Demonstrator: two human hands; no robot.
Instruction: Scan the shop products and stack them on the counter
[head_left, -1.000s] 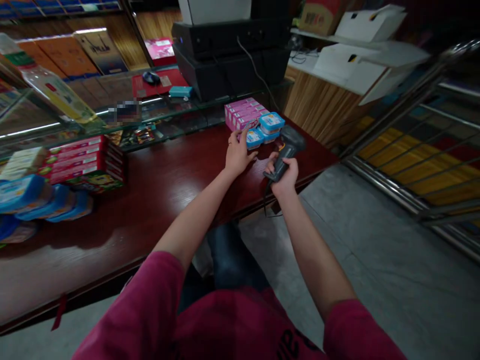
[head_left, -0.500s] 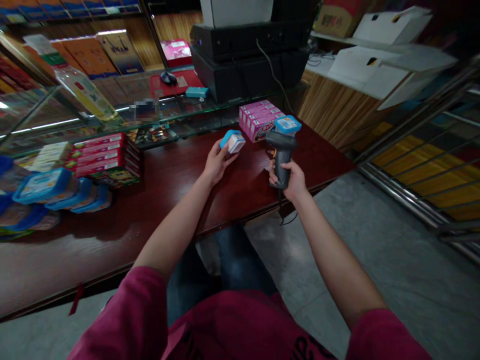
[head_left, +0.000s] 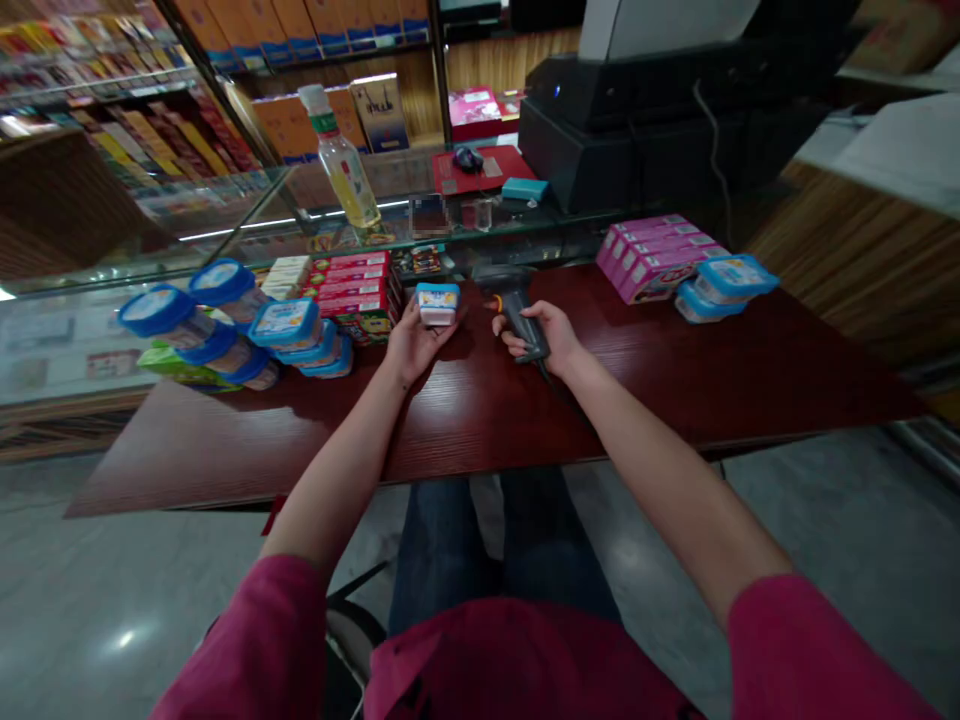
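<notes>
My left hand (head_left: 417,345) grips a small plastic tub with a blue lid (head_left: 438,303), its pale side facing me. In my right hand (head_left: 546,338) is a dark grey barcode scanner (head_left: 517,310), gripped by the handle, its head level with the tub and just right of it. Pink boxes (head_left: 656,258) stand at the right of the counter, beside two stacked blue-lidded tubs (head_left: 724,283). To the left of my left hand are red boxes (head_left: 360,295), a stack of similar tubs (head_left: 300,335) and several round blue-lidded jars (head_left: 217,320).
The dark red wooden counter (head_left: 480,410) runs across in front of me. Behind it is a glass case with a bottle of yellow liquid (head_left: 347,170), a mouse (head_left: 468,159) on a red mat and a turquoise box (head_left: 525,189). A black machine (head_left: 585,150) stands at the back right.
My view has swung left. The tub in my left hand has turned more upright, and the scanner's head now points left toward it, closer than before. A second tub shows beneath the one at right.
</notes>
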